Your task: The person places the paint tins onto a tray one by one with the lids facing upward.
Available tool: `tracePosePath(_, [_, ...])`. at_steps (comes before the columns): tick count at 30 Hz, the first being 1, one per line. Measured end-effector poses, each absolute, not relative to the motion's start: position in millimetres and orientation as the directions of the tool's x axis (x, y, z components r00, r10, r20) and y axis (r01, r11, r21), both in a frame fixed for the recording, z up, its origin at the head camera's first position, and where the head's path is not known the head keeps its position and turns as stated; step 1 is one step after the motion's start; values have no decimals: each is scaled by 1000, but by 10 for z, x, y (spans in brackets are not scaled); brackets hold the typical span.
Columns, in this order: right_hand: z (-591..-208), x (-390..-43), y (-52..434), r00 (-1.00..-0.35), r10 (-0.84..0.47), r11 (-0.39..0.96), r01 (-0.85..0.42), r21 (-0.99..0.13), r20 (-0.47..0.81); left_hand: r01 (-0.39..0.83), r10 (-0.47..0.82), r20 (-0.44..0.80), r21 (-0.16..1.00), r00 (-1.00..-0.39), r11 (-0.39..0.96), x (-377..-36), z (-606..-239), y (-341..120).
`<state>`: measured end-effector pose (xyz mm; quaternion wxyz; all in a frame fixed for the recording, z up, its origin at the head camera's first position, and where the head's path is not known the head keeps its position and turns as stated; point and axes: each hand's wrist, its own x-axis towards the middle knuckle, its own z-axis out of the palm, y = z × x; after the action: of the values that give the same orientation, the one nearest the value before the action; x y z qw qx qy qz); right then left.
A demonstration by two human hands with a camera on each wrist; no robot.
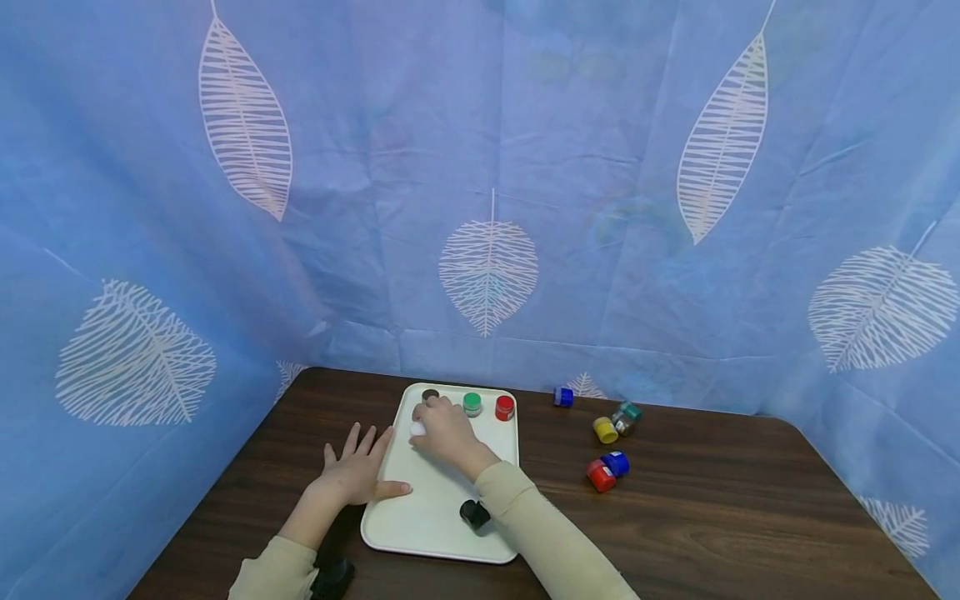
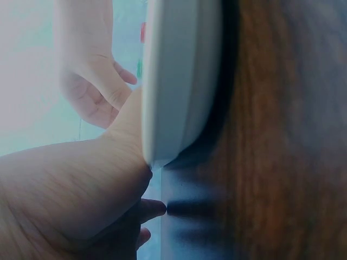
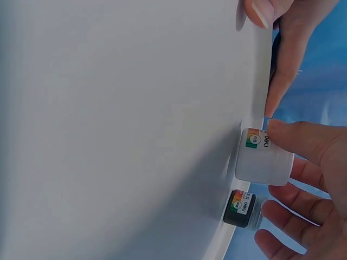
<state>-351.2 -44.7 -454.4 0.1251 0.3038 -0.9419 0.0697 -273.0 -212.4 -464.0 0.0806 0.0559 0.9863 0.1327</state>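
Observation:
My right hand (image 1: 447,435) pinches a white paint jar (image 3: 263,162) between thumb and fingers, upright near the left side of a white tray (image 1: 423,521). Right behind it is a dark paint jar (image 3: 238,208), close to the fingertips. Along the tray's far edge stand a green-lidded jar (image 1: 472,404) and a red jar (image 1: 505,407). A black jar (image 1: 474,514) lies tipped over at the tray's near right, beside the right sleeve. My left hand (image 1: 351,479) rests at the tray's left rim, fingers spread and straight, thumb over the tray surface.
On the brown table (image 1: 697,525), right of the tray, lie a yellow jar (image 1: 605,430), a teal-lidded jar (image 1: 626,415), a red jar (image 1: 601,475) and a blue jar (image 1: 617,463). Another blue jar (image 1: 563,397) is at the back edge, before a blue curtain (image 1: 585,275).

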Motion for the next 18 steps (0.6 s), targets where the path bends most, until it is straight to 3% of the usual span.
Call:
tracePosePath(11, [-4539,-3495,-449,-791,-553,807,-587,-67,262,85,132,-149,286,-980,954,-2725,-4624,-2121])
tracePosePath(18, [-4504,-3472,-349,-807,-534,807,-576,-133,254,85,132,-150,284,-980,955,-2739,-4647,-2130])
